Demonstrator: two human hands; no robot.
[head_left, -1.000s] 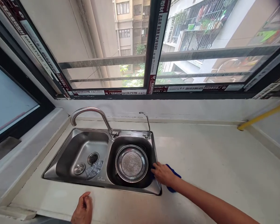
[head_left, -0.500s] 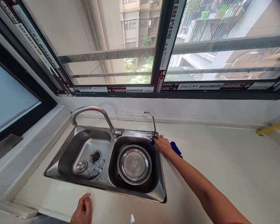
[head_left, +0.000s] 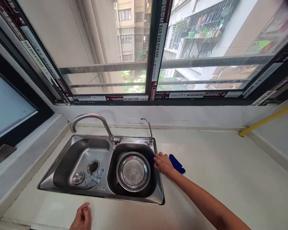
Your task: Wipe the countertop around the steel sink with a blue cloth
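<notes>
My right hand [head_left: 162, 163] presses a blue cloth [head_left: 176, 164] against the right rim of a steel double sink [head_left: 159, 188]. The cloth sticks out from under the palm onto the pale counter [head_left: 220, 172]. A round steel strainer basket [head_left: 133, 171] fills the right basin, just left of that hand. My left hand [head_left: 82, 218] rests on the counter's front edge, fingers loosely curled, holding nothing. A small thin tap [head_left: 148, 131] stands behind the right basin, beyond my right hand.
A large curved faucet [head_left: 91, 123] arches over the left basin, which holds a drain plug [head_left: 77, 177] and a grey scrap [head_left: 94, 178]. A window with metal bars [head_left: 156, 64] runs behind the counter. A yellow pipe [head_left: 266, 120] crosses the right corner.
My right hand slid the blue cloth along the sink's right rim: first away to the small tap, then back toward me to the rim's middle. My left hand stayed put.
</notes>
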